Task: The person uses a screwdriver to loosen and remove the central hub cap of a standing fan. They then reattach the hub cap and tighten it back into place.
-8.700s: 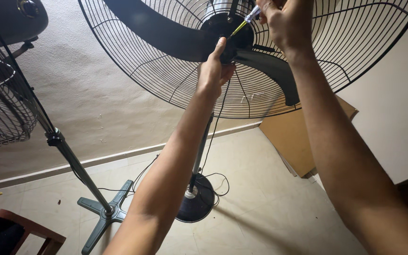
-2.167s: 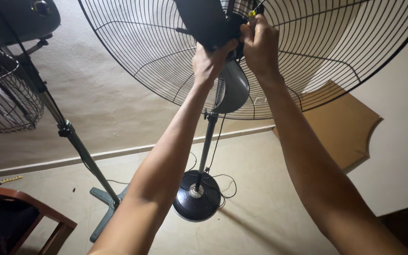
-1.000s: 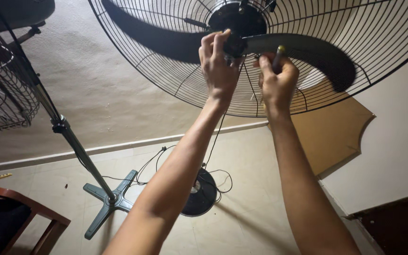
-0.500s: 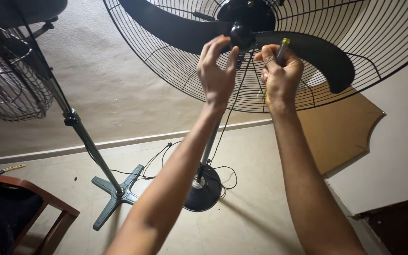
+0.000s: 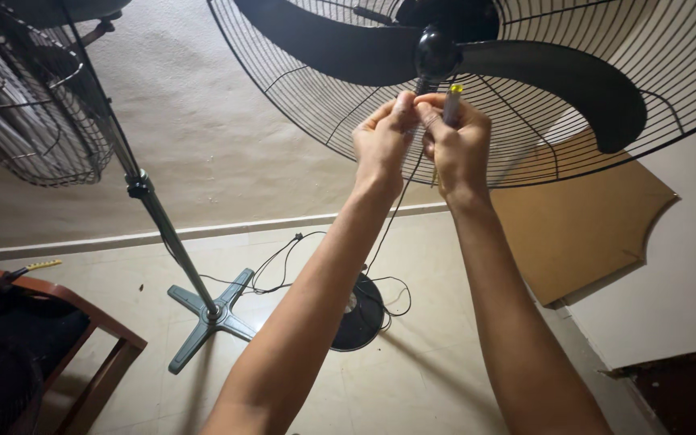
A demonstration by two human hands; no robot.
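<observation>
Both hands are raised together just under the black hub (image 5: 437, 52) of a large pedestal fan. The left hand (image 5: 384, 141) has its fingertips pinched against those of the right, on something too small to make out. The right hand (image 5: 459, 145) is closed around a screwdriver (image 5: 451, 103), whose yellow-tipped handle end sticks up above the knuckles, just below the hub. Directly above and behind the hands curves the rear wire guard (image 5: 300, 113), and two black blades (image 5: 573, 80) spread left and right from the hub, the right one passing close over the right hand. Below the forearms, the fan's round black base (image 5: 360, 314) sits on the tiled floor with a loose black cord (image 5: 283, 258) trailing to the left of it. Well left of the left hand stands a second fan, its grille (image 5: 26, 113) on a grey pole over a cross-shaped foot (image 5: 207, 318). A wooden chair (image 5: 82, 322) sits at lower left, and a brown board (image 5: 582, 234) leans on the wall to the right of the right arm.
</observation>
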